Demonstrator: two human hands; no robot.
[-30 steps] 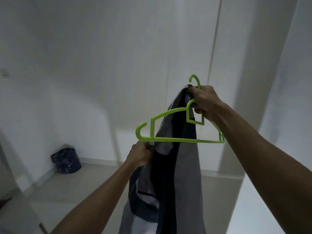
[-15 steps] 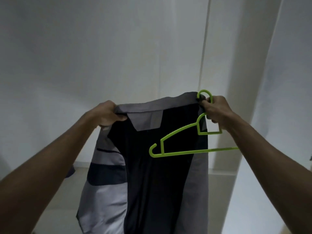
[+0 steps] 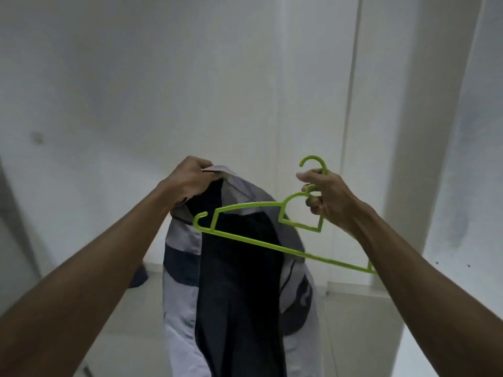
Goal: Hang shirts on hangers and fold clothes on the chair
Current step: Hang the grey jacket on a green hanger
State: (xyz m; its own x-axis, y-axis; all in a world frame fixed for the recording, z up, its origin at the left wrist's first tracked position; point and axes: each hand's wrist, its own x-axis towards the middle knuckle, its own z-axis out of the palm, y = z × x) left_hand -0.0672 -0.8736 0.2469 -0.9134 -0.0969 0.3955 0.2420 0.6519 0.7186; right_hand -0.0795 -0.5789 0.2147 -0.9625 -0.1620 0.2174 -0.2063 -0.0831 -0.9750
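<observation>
Head view: both arms stretched out in front, raised against a white wall (image 3: 190,77). Left hand (image 3: 190,178) grips the top edge of a grey and dark shirt (image 3: 239,281), fingers curled round the fabric near the collar; the shirt hangs straight down from that grip, dark panel in the middle, lighter grey at the sides, a dark band across the left sleeve area. Bottom hem runs out of frame. Right hand (image 3: 326,197) holds a lime green plastic hanger (image 3: 261,240) by the neck just under the hook, fingers curled round it, index finger and thumb pinching near the hook base. Hook points up above the right hand. Hanger is tilted: left end higher and in front of the shirt's upper part, right end lower, passing under the right forearm. Hanger's left arm overlaps the shirt in the view, but cannot tell if it is inside the fabric or just in front of it. The two hands are apart, shirt top at left, hanger neck at right. Behind: a vertical door or panel seam (image 3: 351,104) right of centre, pale floor (image 3: 353,322) below, and a dark object (image 3: 138,277) on the floor by the wall, mostly hidden behind the left forearm.
</observation>
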